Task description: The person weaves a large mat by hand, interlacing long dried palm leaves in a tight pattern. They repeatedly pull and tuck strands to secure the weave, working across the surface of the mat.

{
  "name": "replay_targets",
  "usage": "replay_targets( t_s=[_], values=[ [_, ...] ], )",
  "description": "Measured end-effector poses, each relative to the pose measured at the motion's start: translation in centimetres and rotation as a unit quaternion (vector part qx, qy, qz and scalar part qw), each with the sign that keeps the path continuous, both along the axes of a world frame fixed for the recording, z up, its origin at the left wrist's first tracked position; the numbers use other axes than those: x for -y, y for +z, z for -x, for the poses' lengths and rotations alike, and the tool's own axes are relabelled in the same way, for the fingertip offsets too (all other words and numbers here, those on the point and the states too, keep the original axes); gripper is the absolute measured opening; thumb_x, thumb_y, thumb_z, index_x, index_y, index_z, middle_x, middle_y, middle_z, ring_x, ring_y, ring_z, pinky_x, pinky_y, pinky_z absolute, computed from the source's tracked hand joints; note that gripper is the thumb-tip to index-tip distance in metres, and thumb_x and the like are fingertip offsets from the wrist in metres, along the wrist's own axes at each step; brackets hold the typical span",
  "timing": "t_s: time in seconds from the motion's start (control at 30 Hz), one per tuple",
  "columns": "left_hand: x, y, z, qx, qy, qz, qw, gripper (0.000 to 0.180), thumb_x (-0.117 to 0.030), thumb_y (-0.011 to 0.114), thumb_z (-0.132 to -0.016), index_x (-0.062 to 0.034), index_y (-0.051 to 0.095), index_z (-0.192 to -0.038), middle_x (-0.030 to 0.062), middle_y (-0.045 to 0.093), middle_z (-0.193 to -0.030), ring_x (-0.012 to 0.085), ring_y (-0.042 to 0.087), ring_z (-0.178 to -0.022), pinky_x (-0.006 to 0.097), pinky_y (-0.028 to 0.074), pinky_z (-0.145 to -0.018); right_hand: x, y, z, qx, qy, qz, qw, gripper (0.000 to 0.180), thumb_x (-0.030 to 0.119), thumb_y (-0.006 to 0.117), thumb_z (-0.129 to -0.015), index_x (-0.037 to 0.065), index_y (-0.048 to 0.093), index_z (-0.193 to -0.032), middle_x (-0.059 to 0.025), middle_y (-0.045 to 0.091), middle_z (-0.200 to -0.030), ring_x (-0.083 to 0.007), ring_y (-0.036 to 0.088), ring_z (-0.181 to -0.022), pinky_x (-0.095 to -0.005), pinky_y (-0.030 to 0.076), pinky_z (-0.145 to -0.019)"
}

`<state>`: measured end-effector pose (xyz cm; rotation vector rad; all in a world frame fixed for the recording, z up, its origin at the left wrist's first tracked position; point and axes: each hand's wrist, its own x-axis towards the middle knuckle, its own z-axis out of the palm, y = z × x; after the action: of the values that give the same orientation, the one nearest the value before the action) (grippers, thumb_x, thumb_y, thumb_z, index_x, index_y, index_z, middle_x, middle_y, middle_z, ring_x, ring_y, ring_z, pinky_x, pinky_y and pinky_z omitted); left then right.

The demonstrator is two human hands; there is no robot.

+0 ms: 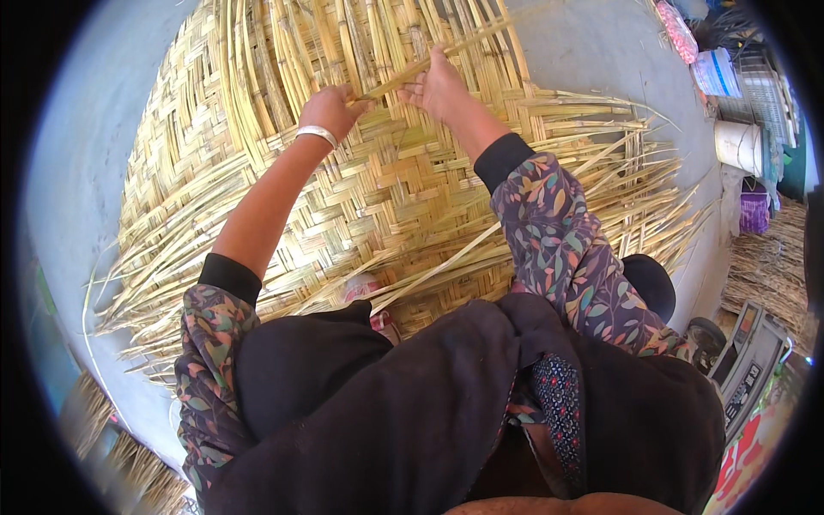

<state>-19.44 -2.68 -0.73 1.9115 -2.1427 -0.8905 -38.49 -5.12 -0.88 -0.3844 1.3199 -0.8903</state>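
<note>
A large woven mat (pixel 365 193) of flat yellow reed strips lies on the floor before me. A long split reed strip (pixel 389 86) runs slantwise over its far part, up to the right. My left hand (pixel 330 112), with a pale bangle at the wrist, is closed on the strip's lower end, close to the weave. Farther along, my right hand (pixel 442 86) has the same strip between thumb and curled fingers. Beyond both hands, long unwoven reeds (pixel 283 64) point away from me. Part of my foot (pixel 360 287) shows on the near part of the mat.
Loose reed ends (pixel 627 159) fan out at the mat's right and left sides. Along the right stand a white bucket (pixel 738 144), a purple container (pixel 754 212) and a grey boxy device (pixel 747 365). Dry reed bundles (pixel 772 266) lie behind them.
</note>
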Motion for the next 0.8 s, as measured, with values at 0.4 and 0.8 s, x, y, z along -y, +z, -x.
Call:
replay_targets(
  t_s=[0.4, 0.8],
  values=[
    [-0.6, -1.2, -0.2, -0.086, 0.175, 0.072, 0.978, 0.035, -0.037, 0.062, -0.081, -0.0027, 0.062, -0.075, 0.0163, 0.061, -0.066, 0.0324, 0.059, -0.062, 0.040, 0.047, -0.060, 7.5, 1.0, -2.6, -0.417, 0.424, 0.116, 0.796, 0.071, 0.058, 0.041, -0.089, -0.006, 0.054, -0.117, -0.0232, 0.063, -0.099, -0.0298, 0.065, -0.087, -0.0382, 0.054, -0.076],
    [-0.8, -1.9, -1.2, -0.155, 0.210, 0.072, 0.963, 0.039, -0.039, 0.064, -0.079, -0.0025, 0.058, -0.068, 0.0133, 0.057, -0.056, 0.0265, 0.054, -0.051, 0.036, 0.046, -0.054, 10.2, -1.5, -3.3, -0.498, 0.413, 0.061, 0.760, 0.027, 0.023, 0.066, -0.075, 0.001, 0.060, -0.061, -0.0071, 0.055, -0.052, -0.0187, 0.051, -0.044, -0.0343, 0.043, -0.043]
  ],
)
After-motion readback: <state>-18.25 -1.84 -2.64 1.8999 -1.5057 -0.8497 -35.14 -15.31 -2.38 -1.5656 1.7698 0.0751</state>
